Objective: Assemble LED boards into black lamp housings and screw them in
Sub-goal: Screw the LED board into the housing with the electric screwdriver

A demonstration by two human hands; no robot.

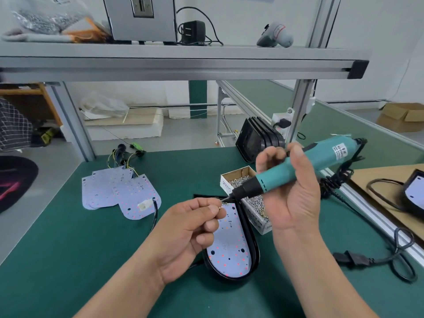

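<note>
A black lamp housing (pixel 253 251) lies on the green mat near me with a white LED board (pixel 229 249) seated inside it. My right hand (pixel 291 189) grips a teal electric screwdriver (pixel 298 167), its bit pointing down-left. My left hand (pixel 195 230) pinches a small screw (pixel 220 207) between thumb and forefinger, right at the bit's tip, above the board's far end. Spare LED boards (pixel 119 191) with wires lie fanned out to the left.
An open cardboard box of screws (pixel 246 180) stands just right of the housing. Stacked black housings (pixel 259 140) lean at the back. A finished lamp (pixel 413 191) rests on cardboard at right. The screwdriver's black cable (pixel 390 255) loops over the mat's right side. A metal shelf spans overhead.
</note>
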